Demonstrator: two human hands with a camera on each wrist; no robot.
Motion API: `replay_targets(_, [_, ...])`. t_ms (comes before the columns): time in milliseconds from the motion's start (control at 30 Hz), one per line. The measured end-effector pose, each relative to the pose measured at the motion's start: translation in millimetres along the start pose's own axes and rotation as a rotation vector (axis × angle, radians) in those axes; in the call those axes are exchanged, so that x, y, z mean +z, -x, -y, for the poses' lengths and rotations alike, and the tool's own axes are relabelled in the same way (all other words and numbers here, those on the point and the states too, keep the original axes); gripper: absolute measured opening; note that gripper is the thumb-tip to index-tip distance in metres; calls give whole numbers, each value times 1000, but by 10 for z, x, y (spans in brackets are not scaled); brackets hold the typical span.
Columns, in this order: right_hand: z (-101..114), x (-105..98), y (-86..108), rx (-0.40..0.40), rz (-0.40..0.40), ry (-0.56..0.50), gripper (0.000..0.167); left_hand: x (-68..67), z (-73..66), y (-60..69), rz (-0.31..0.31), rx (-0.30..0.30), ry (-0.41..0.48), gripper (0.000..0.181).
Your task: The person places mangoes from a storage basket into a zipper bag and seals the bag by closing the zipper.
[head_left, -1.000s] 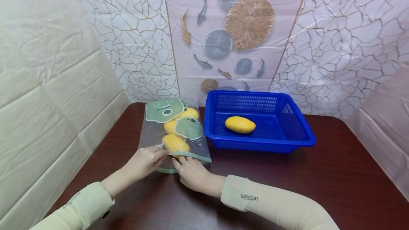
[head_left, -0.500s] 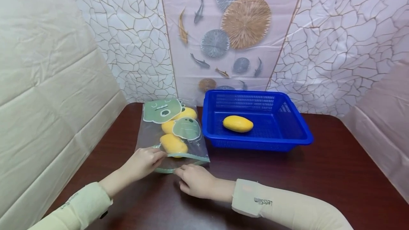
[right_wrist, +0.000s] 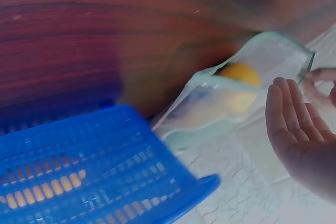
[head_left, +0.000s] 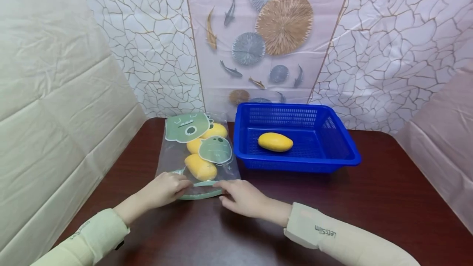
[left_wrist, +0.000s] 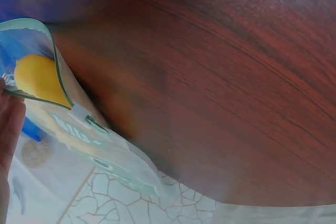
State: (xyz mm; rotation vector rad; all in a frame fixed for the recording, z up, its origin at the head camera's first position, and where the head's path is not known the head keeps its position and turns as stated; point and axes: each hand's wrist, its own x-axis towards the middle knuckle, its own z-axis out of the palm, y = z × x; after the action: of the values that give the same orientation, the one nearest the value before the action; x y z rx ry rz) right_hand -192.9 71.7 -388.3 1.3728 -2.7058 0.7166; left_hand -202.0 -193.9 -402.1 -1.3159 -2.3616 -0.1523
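A clear zip bag (head_left: 170, 159) with green cartoon prints lies on the table and holds yellow mangoes, the nearest mango (head_left: 200, 167) just inside its mouth. My left hand (head_left: 166, 189) pinches the upper lip of the bag near its left corner. The mouth gapes in the left wrist view, where a pale slider (left_wrist: 80, 112) sits at one corner. My right hand (head_left: 245, 197) hovers at the right part of the mouth, fingertips by the lip; the right wrist view shows its fingers (right_wrist: 294, 108) fairly straight, holding nothing. Contact with the lip cannot be told.
Right of the bag stands a blue plastic basket (head_left: 295, 161) with one mango (head_left: 275, 142) in it. The dark wooden table (head_left: 318, 212) ends at a patterned cloth backdrop (head_left: 148, 44). Pale cloth (head_left: 55, 106) hangs along the left side.
My right hand has come out of the bag's mouth and moved right along its lip. The left hand keeps its hold. The mangoes stay in about the same places.
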Motion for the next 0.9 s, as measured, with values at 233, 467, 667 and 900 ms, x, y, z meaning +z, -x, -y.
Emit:
replay_targets(233, [-143, -223, 142, 61, -71, -83, 27, 28, 28, 5, -23, 26, 1, 15])
replay_targets(467, [-304, -397, 225, 119, -62, -184, 26, 12, 53, 18, -58, 31, 8, 17])
replay_targets(667, [-414, -477, 284, 148, -66, -222, 24, 8, 71, -2, -77, 26, 1, 16])
replay_targets(900, [-585, -584, 473, 185, -74, -155, 23, -60, 133, -98, -101, -49, 9, 15])
